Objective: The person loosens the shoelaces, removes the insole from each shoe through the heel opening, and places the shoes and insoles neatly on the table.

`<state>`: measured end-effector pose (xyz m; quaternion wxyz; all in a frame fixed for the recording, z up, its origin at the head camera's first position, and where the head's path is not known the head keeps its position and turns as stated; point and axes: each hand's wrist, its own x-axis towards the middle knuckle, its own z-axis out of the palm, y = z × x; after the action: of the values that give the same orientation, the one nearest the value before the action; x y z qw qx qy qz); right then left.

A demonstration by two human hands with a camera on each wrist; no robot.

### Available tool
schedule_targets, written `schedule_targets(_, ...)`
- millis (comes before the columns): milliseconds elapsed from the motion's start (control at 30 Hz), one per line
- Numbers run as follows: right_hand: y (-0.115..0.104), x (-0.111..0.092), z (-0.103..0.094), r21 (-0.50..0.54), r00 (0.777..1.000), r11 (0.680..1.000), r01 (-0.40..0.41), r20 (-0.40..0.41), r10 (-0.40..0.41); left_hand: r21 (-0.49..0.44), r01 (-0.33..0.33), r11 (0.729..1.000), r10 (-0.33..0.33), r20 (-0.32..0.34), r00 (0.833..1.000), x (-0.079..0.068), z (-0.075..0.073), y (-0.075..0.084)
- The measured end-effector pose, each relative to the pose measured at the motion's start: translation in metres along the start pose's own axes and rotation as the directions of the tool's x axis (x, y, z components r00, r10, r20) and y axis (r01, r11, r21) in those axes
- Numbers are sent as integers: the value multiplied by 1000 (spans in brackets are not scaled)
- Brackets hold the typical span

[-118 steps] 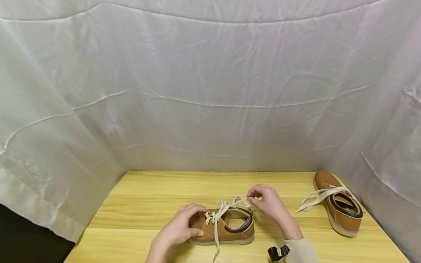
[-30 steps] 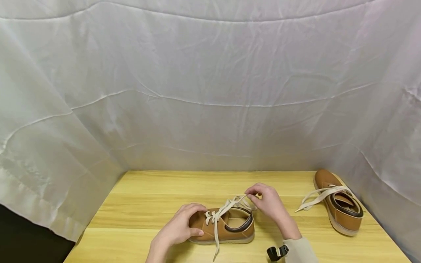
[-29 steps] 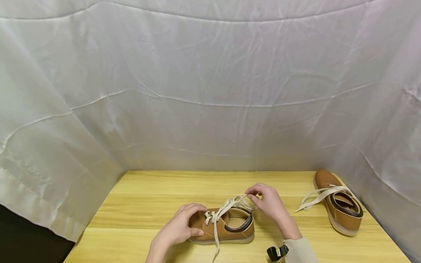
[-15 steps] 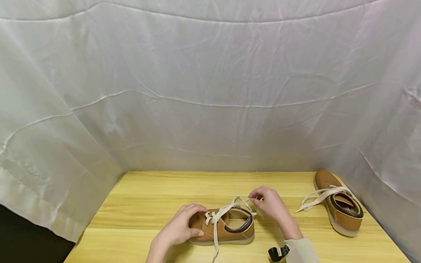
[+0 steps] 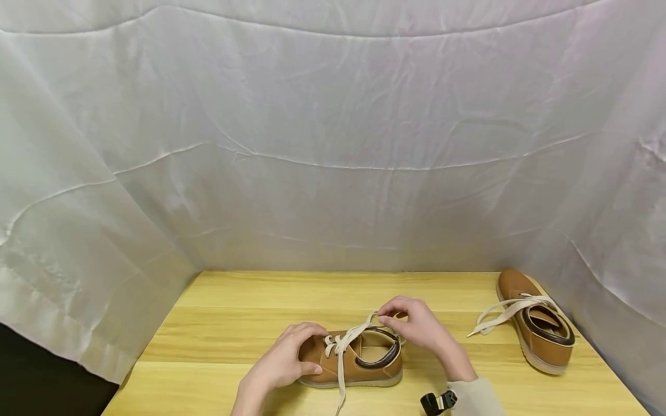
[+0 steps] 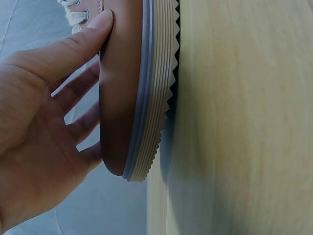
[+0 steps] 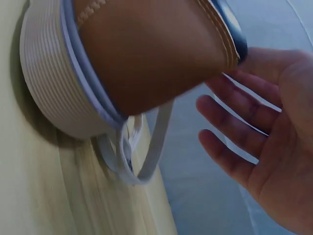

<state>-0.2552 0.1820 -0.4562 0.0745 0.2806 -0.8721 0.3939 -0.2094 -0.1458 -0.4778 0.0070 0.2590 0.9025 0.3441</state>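
Note:
A brown lace-up shoe (image 5: 372,375) sits on the wooden table with its toe pointing left. My left hand (image 5: 283,358) grips the toe end; in the left wrist view the thumb presses the near side and the other fingers reach round the far side. Pale shoelaces (image 5: 341,370) cross over the tongue, one end hanging down the near side. Above the far edge of the shoe's opening, my right hand (image 5: 416,326) pinches the other lace between thumb and index finger. A lace loop (image 7: 154,154) dangles behind the heel in the right wrist view, where the shoe hides the pinching fingertips.
A second brown shoe (image 5: 548,352) stands at the table's right edge, its loose lace trailing left. Grey cloth (image 5: 333,115) hangs behind and on both sides of the wooden table (image 5: 250,300). A small black device (image 5: 437,403) is on my right wrist.
My right hand, at the far side of the shoe's opening, has shifted left toward the lace crossing in the last half second. The left hand and both shoes have stayed in place.

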Motion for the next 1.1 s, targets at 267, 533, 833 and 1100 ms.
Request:
schedule_targets(267, -5, 1, 12, 37, 992, 999, -10, 124, 6, 1, -2, 1000, 2, -2, 1000, 0, 0, -1)
schedule_targets(533, -4, 3, 19, 15, 983, 999, -39, 180, 36, -9, 6, 1000, -6, 5, 1000, 0, 0, 0)
schedule_targets(833, -6, 4, 21, 59, 986, 997, -51, 160, 41, -4, 6, 1000, -6, 0, 1000, 0, 0, 0)
schedule_targets(1100, -6, 3, 21, 56, 995, 997, -44, 88, 39, 0, 6, 1000, -6, 2, 1000, 0, 0, 0)
